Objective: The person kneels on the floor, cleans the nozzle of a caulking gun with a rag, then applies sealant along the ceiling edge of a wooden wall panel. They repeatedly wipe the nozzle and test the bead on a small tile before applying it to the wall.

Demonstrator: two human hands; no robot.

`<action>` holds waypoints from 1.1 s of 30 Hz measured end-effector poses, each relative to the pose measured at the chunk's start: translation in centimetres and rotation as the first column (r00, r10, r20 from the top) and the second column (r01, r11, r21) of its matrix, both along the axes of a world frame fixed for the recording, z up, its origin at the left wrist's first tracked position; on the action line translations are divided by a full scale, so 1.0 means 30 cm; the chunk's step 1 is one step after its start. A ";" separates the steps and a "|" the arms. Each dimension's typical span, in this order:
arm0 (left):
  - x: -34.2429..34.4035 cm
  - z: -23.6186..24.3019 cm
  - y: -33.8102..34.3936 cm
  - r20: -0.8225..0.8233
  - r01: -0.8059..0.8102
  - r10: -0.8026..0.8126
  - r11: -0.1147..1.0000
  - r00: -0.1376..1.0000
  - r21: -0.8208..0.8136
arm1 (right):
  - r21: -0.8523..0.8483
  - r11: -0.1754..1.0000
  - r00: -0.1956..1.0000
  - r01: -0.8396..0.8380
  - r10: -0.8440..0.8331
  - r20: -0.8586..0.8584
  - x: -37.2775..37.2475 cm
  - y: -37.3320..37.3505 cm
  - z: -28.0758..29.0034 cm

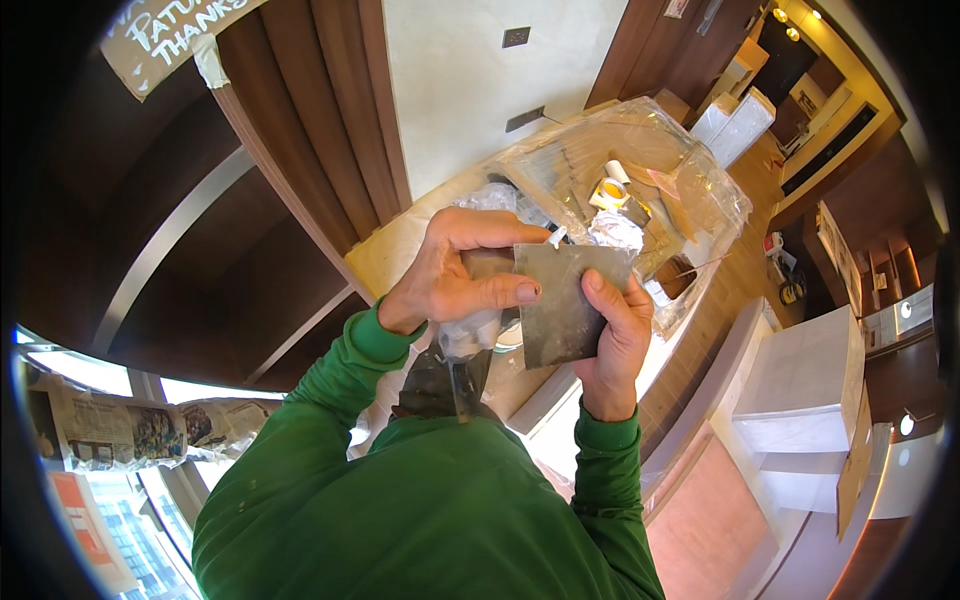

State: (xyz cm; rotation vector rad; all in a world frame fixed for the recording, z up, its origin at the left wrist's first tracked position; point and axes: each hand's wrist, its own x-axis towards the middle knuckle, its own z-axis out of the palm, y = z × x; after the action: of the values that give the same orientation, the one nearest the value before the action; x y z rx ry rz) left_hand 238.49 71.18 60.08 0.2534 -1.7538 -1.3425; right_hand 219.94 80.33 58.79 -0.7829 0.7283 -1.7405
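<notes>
Dark wood panels, cream wall, white cabinets, newspaper-covered window, ceiling spotlights.

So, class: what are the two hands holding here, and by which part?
Both grip a flat grey metal sheet: the left hand pinches its left edge, the right hand its right edge.

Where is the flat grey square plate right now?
The flat grey square plate sits mid-frame in the head view, pinched between the hands: left hand at its left edge, right hand at its right, above the green sleeves.
</notes>
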 end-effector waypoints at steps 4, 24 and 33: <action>-0.019 -0.018 -0.014 -0.045 -0.010 0.005 0.995 0.999 -0.096 | -0.012 0.999 0.999 0.048 -0.048 -0.023 -0.015 -0.008 -0.024; -0.049 -0.018 -0.039 0.015 -0.071 0.075 0.978 0.997 -0.199 | -0.273 0.869 0.848 0.412 -0.475 -0.234 -0.010 -0.025 -0.061; -0.073 0.010 0.000 0.044 0.082 -0.084 0.996 0.996 0.034 | -0.009 0.855 0.851 0.519 -0.516 0.095 -0.132 0.039 0.064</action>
State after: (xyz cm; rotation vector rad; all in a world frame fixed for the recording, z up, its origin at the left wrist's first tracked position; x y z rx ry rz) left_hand 236.31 71.17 60.39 0.2323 -1.7989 -1.4354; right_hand 215.97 81.51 60.70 -0.5516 0.9082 -2.2643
